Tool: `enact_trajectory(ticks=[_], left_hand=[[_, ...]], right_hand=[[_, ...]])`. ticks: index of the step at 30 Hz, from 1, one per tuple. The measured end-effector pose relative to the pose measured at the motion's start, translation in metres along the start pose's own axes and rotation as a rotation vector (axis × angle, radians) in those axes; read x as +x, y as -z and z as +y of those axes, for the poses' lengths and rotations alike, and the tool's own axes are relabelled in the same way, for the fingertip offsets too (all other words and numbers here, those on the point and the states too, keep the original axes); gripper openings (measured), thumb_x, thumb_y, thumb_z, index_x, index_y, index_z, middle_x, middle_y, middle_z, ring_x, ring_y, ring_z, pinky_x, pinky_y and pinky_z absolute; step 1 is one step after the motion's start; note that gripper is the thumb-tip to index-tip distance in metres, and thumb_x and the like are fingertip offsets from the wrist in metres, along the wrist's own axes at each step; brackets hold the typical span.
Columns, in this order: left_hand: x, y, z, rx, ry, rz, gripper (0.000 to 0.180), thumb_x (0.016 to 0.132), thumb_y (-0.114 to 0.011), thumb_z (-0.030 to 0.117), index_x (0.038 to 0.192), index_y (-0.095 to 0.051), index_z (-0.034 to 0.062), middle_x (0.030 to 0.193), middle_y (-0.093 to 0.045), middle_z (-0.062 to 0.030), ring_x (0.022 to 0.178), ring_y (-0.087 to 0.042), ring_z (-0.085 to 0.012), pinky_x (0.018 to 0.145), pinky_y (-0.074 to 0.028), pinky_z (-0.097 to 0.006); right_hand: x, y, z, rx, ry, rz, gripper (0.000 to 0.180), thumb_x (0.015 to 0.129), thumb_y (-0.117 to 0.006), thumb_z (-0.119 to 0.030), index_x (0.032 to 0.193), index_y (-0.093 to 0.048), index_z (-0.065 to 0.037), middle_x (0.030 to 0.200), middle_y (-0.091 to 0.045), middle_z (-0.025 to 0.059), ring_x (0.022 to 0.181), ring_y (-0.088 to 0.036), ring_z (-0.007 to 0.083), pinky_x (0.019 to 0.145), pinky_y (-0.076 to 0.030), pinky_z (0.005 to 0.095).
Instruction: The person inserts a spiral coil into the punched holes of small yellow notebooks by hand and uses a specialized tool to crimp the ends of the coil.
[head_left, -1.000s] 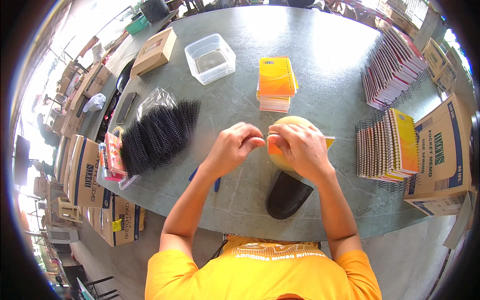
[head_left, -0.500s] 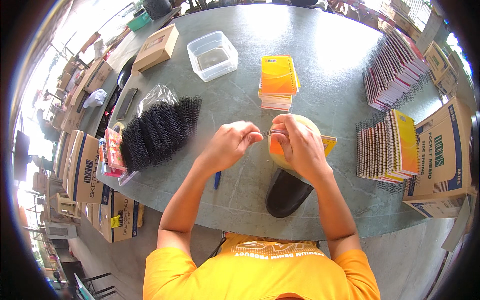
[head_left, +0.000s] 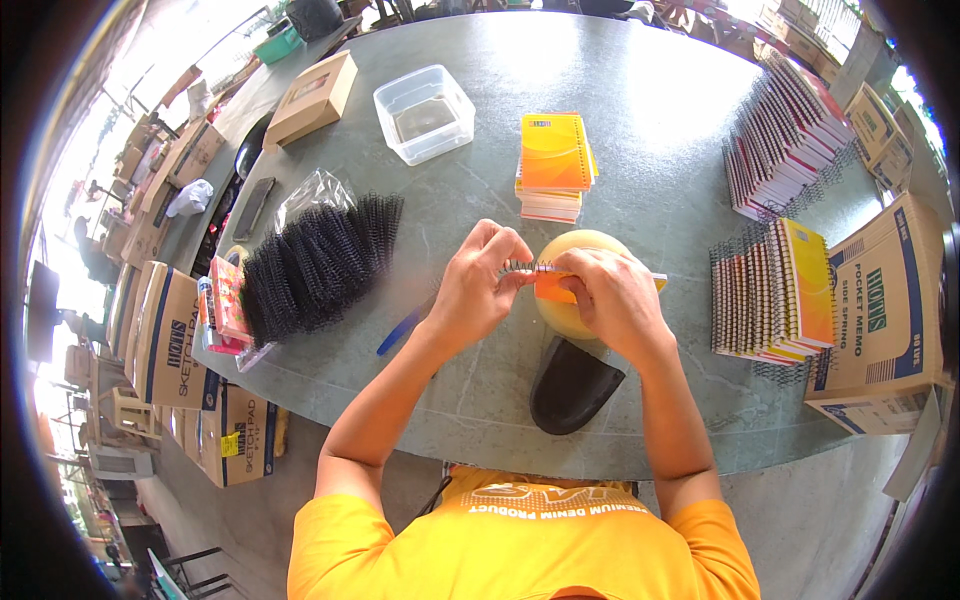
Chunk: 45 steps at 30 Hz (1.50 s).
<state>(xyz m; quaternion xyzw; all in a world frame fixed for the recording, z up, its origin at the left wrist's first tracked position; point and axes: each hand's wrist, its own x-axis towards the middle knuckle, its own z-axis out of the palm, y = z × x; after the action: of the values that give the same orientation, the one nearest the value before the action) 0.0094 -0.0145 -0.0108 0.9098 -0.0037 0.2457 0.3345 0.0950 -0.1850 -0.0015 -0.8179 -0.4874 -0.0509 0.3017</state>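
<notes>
A dark spiral coil (head_left: 518,267) is pinched in the fingers of my left hand (head_left: 482,285). Its right end meets the edge of a small orange notebook (head_left: 552,288), which my right hand (head_left: 618,293) grips by its near side. Whether the coil is threaded through the holes is too small to tell. The notebook is held over a round yellow disc-like piece (head_left: 582,241), and part of it is hidden by my right hand. Just below lies a black sole-shaped piece (head_left: 573,387). A blue pen (head_left: 402,330) rests left of my left forearm.
Black coils (head_left: 320,262) are heaped at the left. Beyond my hands are stacked orange notebooks (head_left: 556,150) and a clear plastic tub (head_left: 425,113). Coil-bound notebooks (head_left: 772,292) stand at the right beside a cardboard carton (head_left: 885,300). A flat brown box (head_left: 312,95) sits far left.
My left hand has moved slightly right and turned, so the coil now shows between both hands. The right hand has shifted a little right and down. The blue pen lies further left, at a different angle.
</notes>
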Motion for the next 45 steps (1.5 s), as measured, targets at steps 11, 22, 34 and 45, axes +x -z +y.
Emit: enact_trajectory(ticks=[11,22,34,45], left_hand=[[0.006,0.009,-0.002,-0.085,0.019,-0.139,0.022,0.076,-0.071,0.010,0.095,-0.061,0.0033,0.085,-0.059,-0.0100,0.074,-0.059,-0.0196,0.065,-0.048,-0.030],[-0.080,-0.056,0.033,-0.017,0.009,-0.304,0.043,0.073,-0.073,0.014,0.112,-0.055,0.0088,0.096,-0.053,-0.0139,0.089,-0.054,-0.0318,0.076,-0.049,-0.040],[-0.031,0.011,0.016,-0.055,-0.060,-0.312,0.051,0.070,-0.070,0.003,0.117,-0.052,0.0052,0.104,-0.059,-0.0140,0.094,-0.062,-0.0229,0.081,-0.048,-0.034],[0.004,0.035,0.030,0.056,-0.251,0.346,0.042,0.073,-0.068,-0.001,0.113,-0.063,0.0119,0.088,-0.063,-0.0143,0.074,-0.063,-0.0277,0.067,-0.053,-0.035]], right_hand=[[0.004,-0.009,-0.001,0.087,-0.017,0.126,0.008,0.084,-0.057,-0.013,0.090,-0.056,-0.007,0.080,-0.065,0.0098,0.079,-0.063,0.0288,0.071,-0.046,0.0419],[0.005,-0.005,-0.005,0.169,-0.104,0.185,0.018,0.076,-0.066,-0.009,0.090,-0.055,-0.006,0.077,-0.063,0.0097,0.080,-0.062,0.0292,0.068,-0.048,0.0404],[-0.045,-0.013,0.058,0.994,-0.439,0.085,0.026,0.077,-0.071,-0.003,0.103,-0.068,0.000,0.092,-0.068,0.0036,0.083,-0.059,0.0085,0.079,-0.048,0.0240],[-0.057,-0.019,0.069,1.077,-0.384,0.110,0.025,0.079,-0.068,0.000,0.104,-0.066,0.001,0.093,-0.068,0.0035,0.085,-0.060,0.0094,0.080,-0.048,0.0236]])
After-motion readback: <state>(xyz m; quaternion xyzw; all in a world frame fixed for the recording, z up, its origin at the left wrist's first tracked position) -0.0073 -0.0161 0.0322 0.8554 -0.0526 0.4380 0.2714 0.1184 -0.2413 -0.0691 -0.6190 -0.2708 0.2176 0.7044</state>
